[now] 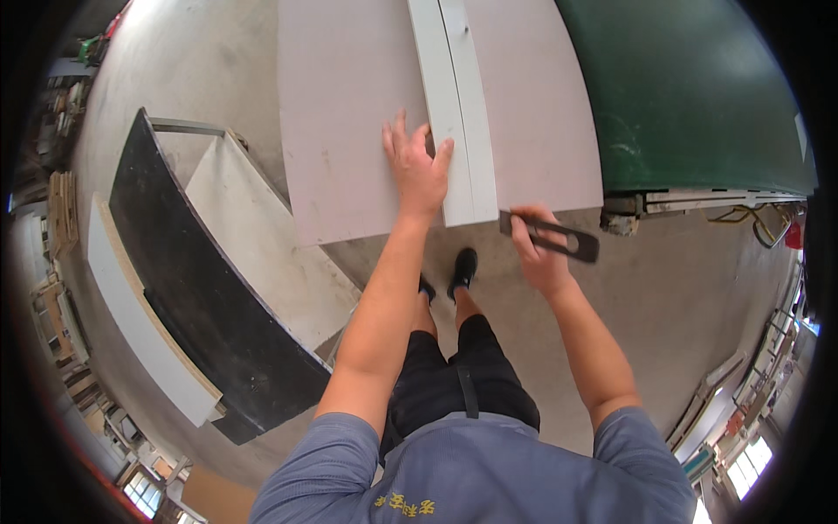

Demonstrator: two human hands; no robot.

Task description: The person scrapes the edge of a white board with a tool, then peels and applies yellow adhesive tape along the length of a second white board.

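Observation:
Two long white strips, a left one [443, 105] and a right one [476, 131], lie side by side on a pale pink board [349, 113], a thin dark seam between them. A small pin [465, 30] stands up near the far end of the right strip. My left hand [417, 175] rests at the left strip's edge, thumb on the strip and fingers spread toward the board. Just off the strips' near end, my right hand [543, 258] grips a flat dark bar-shaped tool [585, 248] with a rounded hole. Its exact kind is unclear.
A dark green surface [690, 96] adjoins the board on the right. To the left, a black panel [201, 271] leans by a metal frame and a pale sheet [253, 218], with a white board [144, 314] beside it. Stacked boards [63, 210] line the far left.

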